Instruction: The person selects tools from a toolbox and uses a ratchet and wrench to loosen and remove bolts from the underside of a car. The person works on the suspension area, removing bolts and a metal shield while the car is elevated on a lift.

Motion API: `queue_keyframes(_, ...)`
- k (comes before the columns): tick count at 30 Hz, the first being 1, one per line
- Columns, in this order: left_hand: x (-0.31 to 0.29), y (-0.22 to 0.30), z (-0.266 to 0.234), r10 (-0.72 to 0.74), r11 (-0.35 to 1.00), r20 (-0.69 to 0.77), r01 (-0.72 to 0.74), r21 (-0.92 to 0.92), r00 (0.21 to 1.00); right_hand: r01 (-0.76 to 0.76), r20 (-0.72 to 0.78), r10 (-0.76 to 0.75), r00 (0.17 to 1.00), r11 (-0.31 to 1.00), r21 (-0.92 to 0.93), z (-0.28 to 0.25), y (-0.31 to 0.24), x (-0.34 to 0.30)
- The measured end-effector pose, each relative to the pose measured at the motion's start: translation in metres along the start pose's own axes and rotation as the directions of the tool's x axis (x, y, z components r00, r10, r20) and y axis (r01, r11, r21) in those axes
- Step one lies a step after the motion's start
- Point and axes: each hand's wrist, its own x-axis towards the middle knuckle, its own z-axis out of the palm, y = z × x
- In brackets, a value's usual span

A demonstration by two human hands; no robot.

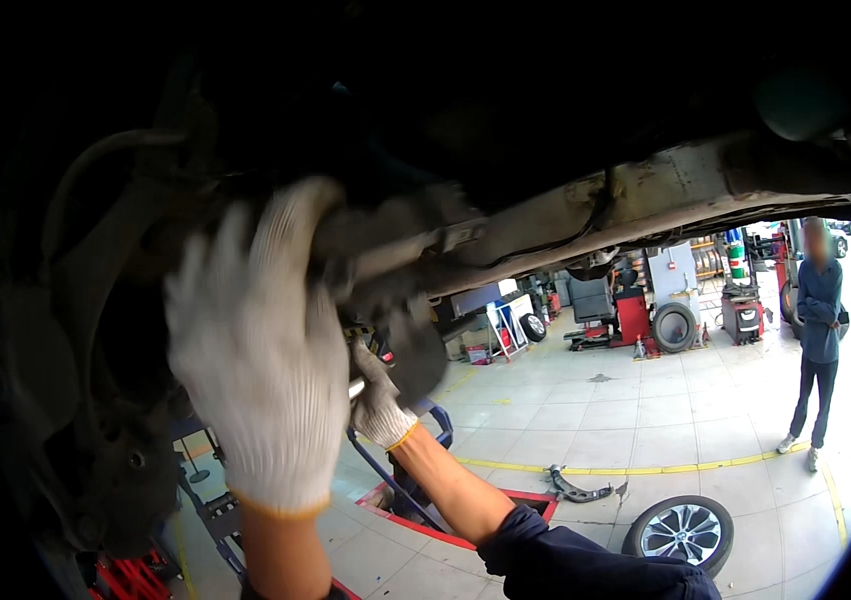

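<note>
Head view, looking up beneath a raised car: left hand (260,365) (white knit glove) has its grip wrapped around a grimy suspension arm (395,245) at 12 o'clock. Right hand (377,395), at 3 o'clock of the left, pinches a metal tool (357,388). Loose wheel (683,530) lies on the floor at 5 o'clock.

1. I see a loose wheel (683,532) with a silver alloy rim lying flat on the tiled floor at lower right.
2. A dark metal suspension arm (578,488) lies on the yellow floor line (685,466), near the wheel.
3. A person in dark blue clothes (818,335) stands at far right.
4. A tyre (674,327) leans beside a red machine (631,318) at the back.
</note>
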Motion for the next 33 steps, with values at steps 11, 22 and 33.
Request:
queue_keyframes(11, 0.142, 0.063, 0.089, 0.748, 0.664, -0.214, -0.705, 0.248, 0.629, -0.035, 0.119, 0.051, 0.992, 0.991, -0.132, 0.006, -0.020, -0.018)
queue_keyframes(22, 0.185, 0.096, 0.074, 0.801, 0.148, -0.003, -0.203, -0.968, 0.598, -0.045, 0.120, 0.068, 0.990, 0.981, -0.189, 0.016, -0.030, -0.027)
queue_keyframes(33, 0.098, 0.028, 0.049, 0.300, 0.185, 0.147, 0.094, -0.978, 0.943, -0.003, 0.125, 0.010, 0.992, 0.999, -0.052, 0.008, -0.029, -0.016)
